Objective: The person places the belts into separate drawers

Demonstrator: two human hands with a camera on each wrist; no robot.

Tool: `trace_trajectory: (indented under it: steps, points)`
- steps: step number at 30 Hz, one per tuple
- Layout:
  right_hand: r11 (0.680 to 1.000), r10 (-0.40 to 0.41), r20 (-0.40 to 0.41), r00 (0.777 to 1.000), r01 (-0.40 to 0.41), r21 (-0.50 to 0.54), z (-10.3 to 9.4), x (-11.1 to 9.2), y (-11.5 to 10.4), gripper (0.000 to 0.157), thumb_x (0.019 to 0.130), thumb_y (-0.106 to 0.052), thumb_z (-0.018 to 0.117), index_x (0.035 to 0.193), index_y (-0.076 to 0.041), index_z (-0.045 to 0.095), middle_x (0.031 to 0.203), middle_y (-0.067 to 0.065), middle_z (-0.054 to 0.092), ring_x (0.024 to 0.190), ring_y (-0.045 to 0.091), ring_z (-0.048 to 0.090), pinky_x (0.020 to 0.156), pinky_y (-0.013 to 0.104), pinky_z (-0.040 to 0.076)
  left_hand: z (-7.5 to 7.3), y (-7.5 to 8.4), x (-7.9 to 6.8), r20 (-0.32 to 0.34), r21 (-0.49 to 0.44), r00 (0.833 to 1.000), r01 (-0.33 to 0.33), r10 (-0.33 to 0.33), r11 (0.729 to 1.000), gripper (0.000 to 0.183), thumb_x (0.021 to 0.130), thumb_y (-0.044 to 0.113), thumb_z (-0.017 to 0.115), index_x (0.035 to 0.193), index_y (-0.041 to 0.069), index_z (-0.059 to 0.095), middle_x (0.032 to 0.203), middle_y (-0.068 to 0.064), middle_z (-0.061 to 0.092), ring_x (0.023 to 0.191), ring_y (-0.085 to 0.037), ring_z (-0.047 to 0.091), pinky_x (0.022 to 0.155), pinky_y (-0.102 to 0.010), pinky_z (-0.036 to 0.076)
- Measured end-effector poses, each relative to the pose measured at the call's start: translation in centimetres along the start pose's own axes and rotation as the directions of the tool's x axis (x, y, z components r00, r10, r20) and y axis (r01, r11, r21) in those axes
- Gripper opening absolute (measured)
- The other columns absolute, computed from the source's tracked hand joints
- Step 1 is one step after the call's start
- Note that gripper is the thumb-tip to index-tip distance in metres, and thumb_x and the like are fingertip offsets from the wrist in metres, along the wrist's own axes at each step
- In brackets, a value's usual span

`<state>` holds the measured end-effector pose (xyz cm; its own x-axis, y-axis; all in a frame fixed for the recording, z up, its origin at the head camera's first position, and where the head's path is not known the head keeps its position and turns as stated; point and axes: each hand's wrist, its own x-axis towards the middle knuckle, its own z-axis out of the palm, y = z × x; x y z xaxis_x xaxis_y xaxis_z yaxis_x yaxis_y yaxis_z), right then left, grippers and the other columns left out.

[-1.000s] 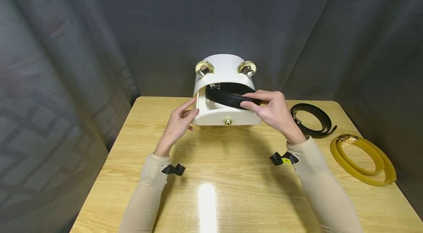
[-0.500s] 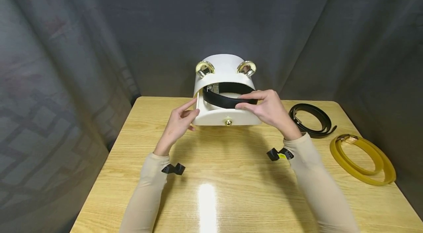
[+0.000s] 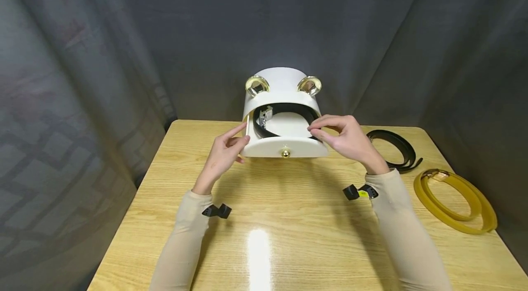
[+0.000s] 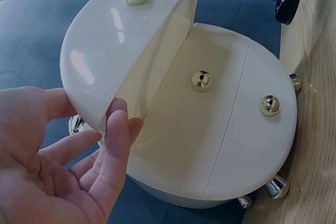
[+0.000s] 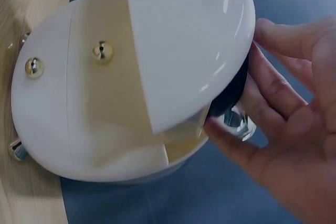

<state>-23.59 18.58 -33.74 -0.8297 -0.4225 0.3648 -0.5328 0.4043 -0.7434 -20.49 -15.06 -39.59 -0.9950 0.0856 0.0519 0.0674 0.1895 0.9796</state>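
A small white chest (image 3: 284, 79) with gold ear-like rings has its top drawer (image 3: 268, 148) pulled out. Inside lies a coiled black belt (image 3: 294, 108) with a silver buckle (image 3: 265, 116); its front stretch is mostly hidden by the drawer front. My left hand (image 3: 220, 156) pinches the drawer's left edge, as the left wrist view also shows. Over the drawer's right side, my right hand (image 3: 340, 137) has its thumb and fingertips close together, with no belt seen between them. In the right wrist view, the fingers sit close beside the black belt (image 5: 231, 97) and drawer edge.
On the table (image 3: 288, 217) to the right lie a second coiled black belt (image 3: 398, 142), partly behind my right arm, and a coiled mustard-yellow belt (image 3: 458, 201). A dark curtain (image 3: 264, 20) hangs behind. Lower drawers with gold knobs (image 4: 201, 81) show below the pulled-out one.
The black belt has gone left and down from the drawer's front rim to lie inside. My right hand has let it go and shifted slightly right. My left hand keeps its place.
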Motion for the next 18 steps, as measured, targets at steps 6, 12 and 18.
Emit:
trace_trajectory:
  steps: [6, 12, 18]
  points:
    - [0.997, -0.037, -0.028, 0.999, 0.039, 0.073, -0.2, -0.3, 1.5, 0.013, 0.094, 0.004, 0.077, 0.106, 0.005, 0.08, 0.123, 0.017, 0.076, 0.113, 0.0, 0.068, 0.097, 0.015, 0.056, -0.1, -0.1, 0.0, -0.002, -0.006, 1.0, 0.002, -0.002, 1.0, 0.051, 0.107, 0.028, 0.065, 0.157, 0.023, 0.055, 0.135, -0.022, 0.073, 0.095, -0.019, 0.074, 0.066, -0.036, 0.066]
    - [0.993, -0.033, -0.079, 0.996, 0.042, 0.11, 0.3, -0.3, 2.7, 0.013, 0.091, 0.007, 0.078, 0.104, 0.01, 0.079, 0.121, 0.024, 0.075, 0.105, -0.002, 0.072, 0.09, 0.013, 0.058, -0.1, -0.1, 0.0, -0.004, 0.002, 1.0, 0.004, -0.004, 1.0, 0.051, 0.107, 0.029, 0.064, 0.157, 0.024, 0.055, 0.136, -0.021, 0.072, 0.098, -0.021, 0.074, 0.066, -0.034, 0.066]
    - [0.984, -0.044, -0.14, 0.989, 0.067, 0.166, 0.8, -0.5, 3.3, 0.014, 0.089, 0.009, 0.08, 0.103, 0.01, 0.079, 0.113, 0.009, 0.08, 0.103, 0.001, 0.073, 0.091, 0.015, 0.059, -0.1, -0.2, 0.1, 0.001, 0.004, 1.0, 0.006, -0.006, 1.0, 0.051, 0.107, 0.03, 0.064, 0.157, 0.024, 0.054, 0.136, -0.022, 0.072, 0.1, -0.023, 0.074, 0.066, -0.033, 0.065]
